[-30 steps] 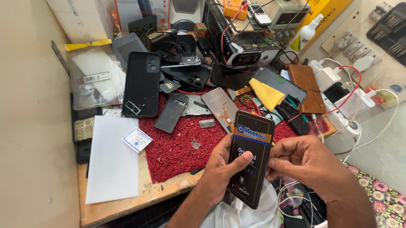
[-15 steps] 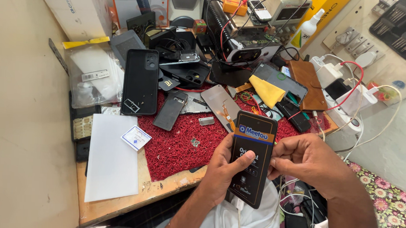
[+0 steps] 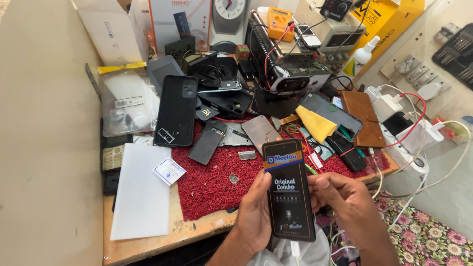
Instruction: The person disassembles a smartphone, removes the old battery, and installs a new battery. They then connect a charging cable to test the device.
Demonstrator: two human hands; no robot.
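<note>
I hold a black phone display panel (image 3: 289,189) upright in front of me, its face covered by a dark printed film with a blue band near the top. My left hand (image 3: 255,213) grips its left edge and back. My right hand (image 3: 340,195) pinches its right edge with thumb and fingers. A thin cable hangs from the bottom of the panel over a white cloth (image 3: 289,260) in my lap. The panel hovers just above the front edge of the red mat (image 3: 213,180).
The wooden bench (image 3: 151,249) is crowded: a black phone back cover (image 3: 177,110), smaller phones (image 3: 208,142), a white sheet (image 3: 141,190), a yellow cloth (image 3: 315,123), a brown wallet (image 3: 363,117), chargers and cables (image 3: 406,138), test gear (image 3: 297,72) behind. A beige wall (image 3: 34,140) lies left.
The view has shifted slightly; the panel sits a little lower and more centred in both hands. My grip is the same and nothing on the bench has moved.
</note>
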